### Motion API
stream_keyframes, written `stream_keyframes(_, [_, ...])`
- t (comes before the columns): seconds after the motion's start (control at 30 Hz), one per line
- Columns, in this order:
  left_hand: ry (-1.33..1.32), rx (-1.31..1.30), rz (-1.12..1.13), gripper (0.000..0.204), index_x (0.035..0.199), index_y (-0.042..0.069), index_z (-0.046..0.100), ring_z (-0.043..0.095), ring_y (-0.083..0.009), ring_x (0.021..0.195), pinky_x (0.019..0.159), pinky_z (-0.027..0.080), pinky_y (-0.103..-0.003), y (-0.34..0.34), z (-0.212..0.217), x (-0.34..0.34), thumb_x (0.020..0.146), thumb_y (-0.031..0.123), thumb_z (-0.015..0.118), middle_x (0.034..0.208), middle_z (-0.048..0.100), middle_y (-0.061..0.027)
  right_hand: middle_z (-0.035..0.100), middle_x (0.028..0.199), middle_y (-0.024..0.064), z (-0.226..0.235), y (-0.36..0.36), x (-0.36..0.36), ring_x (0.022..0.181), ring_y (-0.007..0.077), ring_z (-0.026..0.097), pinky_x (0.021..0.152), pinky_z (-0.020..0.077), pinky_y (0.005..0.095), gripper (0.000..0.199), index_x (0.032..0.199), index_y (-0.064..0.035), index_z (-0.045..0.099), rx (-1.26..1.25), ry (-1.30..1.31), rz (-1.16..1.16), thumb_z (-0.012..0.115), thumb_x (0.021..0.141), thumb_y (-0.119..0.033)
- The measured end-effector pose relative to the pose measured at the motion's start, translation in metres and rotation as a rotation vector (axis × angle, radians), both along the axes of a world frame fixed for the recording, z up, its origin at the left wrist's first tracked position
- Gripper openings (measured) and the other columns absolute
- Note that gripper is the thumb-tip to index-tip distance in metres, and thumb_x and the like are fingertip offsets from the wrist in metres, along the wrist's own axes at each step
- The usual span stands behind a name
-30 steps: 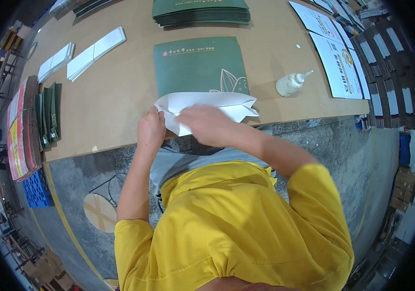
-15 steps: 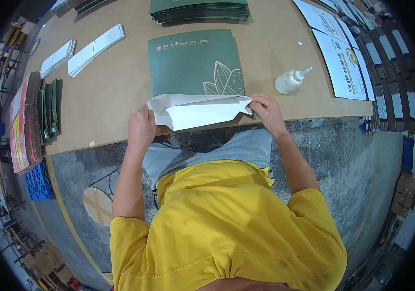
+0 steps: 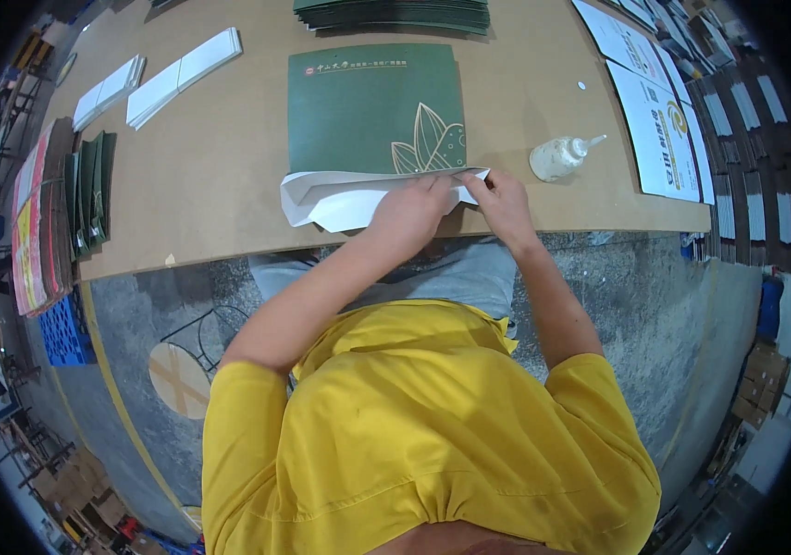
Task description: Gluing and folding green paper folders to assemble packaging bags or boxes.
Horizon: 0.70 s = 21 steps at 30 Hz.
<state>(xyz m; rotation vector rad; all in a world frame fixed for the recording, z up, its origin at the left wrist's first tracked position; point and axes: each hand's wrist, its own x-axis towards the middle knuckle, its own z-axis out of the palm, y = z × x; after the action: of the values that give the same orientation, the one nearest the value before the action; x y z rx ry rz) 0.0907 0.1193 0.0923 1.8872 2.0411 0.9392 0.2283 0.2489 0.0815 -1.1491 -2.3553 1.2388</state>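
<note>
A dark green paper bag (image 3: 372, 111) with a pale leaf outline lies flat on the table in front of me. Its near end is spread apart and shows white folded flaps (image 3: 326, 202). My right hand (image 3: 505, 205) pinches the right corner of this white end. Beside it, my left hand (image 3: 414, 208) reaches across and grips the flap's edge, fingers bent over the paper and partly hidden. The left corner of the white end lies free of both hands. To the right of the bag stands a whitish squeeze bottle (image 3: 557, 159) with a thin nozzle.
A stack of green bags (image 3: 391, 13) lies at the far side of the brown table (image 3: 201, 203). White paper strips (image 3: 183, 79) are at the left, near upright green bags (image 3: 92, 190) and a striped bundle (image 3: 39, 222). White printed boards (image 3: 659, 129) lie right. A round stool (image 3: 180, 379) stands below.
My left hand has let go of the left corner and moved right, onto the flap close to my right hand. My right hand still holds the right corner. The view has shifted slightly.
</note>
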Motion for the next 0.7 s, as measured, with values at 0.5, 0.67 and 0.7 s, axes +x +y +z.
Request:
stream_keyframes(0.5, [0.211,-0.205,-0.158,0.014,0.083,0.003,0.063,0.067,-0.0288,0.077,0.066,0.054,-0.040,0.058,-0.013,-0.002,0.080,0.012,0.054,0.082,0.067,-0.0141,0.065,0.083,0.0112,-0.002,0.021,0.005,0.076,0.0154,0.059,0.070,0.0470,0.0302,0.040,0.105,0.0019,0.061,-0.252,0.128,0.069,0.054,0.091,-0.035])
stream_keyframes(0.67, [0.209,-0.168,-0.143,0.014,0.081,0.003,0.064,0.068,-0.0286,0.072,0.064,0.055,-0.039,0.063,-0.020,0.000,0.080,0.012,0.054,0.077,0.067,-0.0145,0.063,0.096,0.0035,0.009,0.025,0.007,0.089,0.0098,0.053,0.082,0.0436,0.0281,0.032,0.112,0.0008,0.059,-0.309,-0.019,0.115,0.048,0.096,-0.025])
stream_keyframes(0.7, [0.198,-0.164,-0.154,0.014,0.082,0.003,0.062,0.067,-0.0291,0.071,0.063,0.054,-0.039,0.063,-0.020,0.001,0.082,0.013,0.053,0.076,0.067,-0.0148,0.063,0.096,0.0035,0.007,0.025,0.008,0.089,0.0098,0.053,0.082,0.0436,0.0281,0.032,0.112,0.0008,0.059,-0.311,-0.026,0.115,0.048,0.096,-0.025])
